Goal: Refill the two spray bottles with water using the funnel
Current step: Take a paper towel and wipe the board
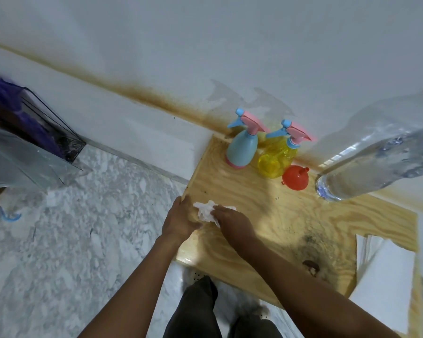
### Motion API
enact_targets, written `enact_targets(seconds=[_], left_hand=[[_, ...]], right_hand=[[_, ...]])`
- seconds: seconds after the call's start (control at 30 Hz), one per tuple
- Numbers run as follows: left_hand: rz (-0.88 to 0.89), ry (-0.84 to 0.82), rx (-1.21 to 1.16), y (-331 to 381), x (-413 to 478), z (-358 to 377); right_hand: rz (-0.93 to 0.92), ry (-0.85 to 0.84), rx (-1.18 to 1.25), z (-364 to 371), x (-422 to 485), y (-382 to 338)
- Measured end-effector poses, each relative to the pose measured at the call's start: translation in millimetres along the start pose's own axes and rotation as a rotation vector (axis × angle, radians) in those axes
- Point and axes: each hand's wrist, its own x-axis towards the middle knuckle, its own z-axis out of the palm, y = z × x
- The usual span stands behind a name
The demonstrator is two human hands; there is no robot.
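Observation:
Two spray bottles stand at the back of a wooden table [266,215] against the wall: a light blue one [242,150] and a clear yellow one [276,159], both with pink and blue trigger heads on. An orange funnel [295,178] lies on its side just right of the yellow bottle. A big clear water bottle [366,164] stands at the right, close to the camera. Near the table's left front, my left hand [181,218] and my right hand [232,220] both rest on a crumpled white tissue [206,211] lying on the wood.
White paper sheets [386,284] lie at the table's right front. A dark stain and a brown knot [310,264] mark the wood. A marble floor lies to the left, with a clear plastic cover [17,152] over a purple thing. My legs stand below the table edge.

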Motion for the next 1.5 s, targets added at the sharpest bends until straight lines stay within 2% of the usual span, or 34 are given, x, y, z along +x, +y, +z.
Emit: enact_targets(seconds=[0.13, 0.33, 0.47, 0.63, 0.77, 0.87, 1.07, 1.27, 1.5], left_hand=[[-0.05, -0.045, 0.045, 7.3, -1.2, -5.3], [0.035, -0.005, 0.054, 50.9, -9.5, -3.3], [0.16, -0.015, -0.059, 102.9, -29.4, 18.9], [0.386, -0.035, -0.038, 172.6, -62.1, 69.1], [0.505, -0.146, -0.003, 225.5, -93.3, 124.6], [0.508, -0.262, -0.021, 259.7, -111.3, 166.0], [0.646, -0.274, 0.227, 317.3, -130.2, 251.0], [0.599, -0.242, 0.415, 342.7, -129.9, 313.7], [0.537, -0.175, 0.615, 349.8, -113.8, 346.9]], right_hand=[[0.103, 0.039, 0.199, -28.1, -18.6, 8.4], [0.283, 0.384, 0.494, -77.6, -74.9, 37.1], [0.415, 0.544, 0.542, -99.4, -123.1, 63.2], [0.509, 0.685, 0.519, -117.0, -196.8, 96.1], [0.581, 0.825, 0.504, -128.2, -267.0, 129.1], [0.655, 0.904, 0.539, -128.9, -313.9, 158.2], [0.786, 0.985, 0.559, -121.9, -378.6, 205.2], [0.844, 0.979, 0.576, -112.4, -410.5, 246.4], [0.92, 0.961, 0.618, -95.6, -444.6, 300.7]])
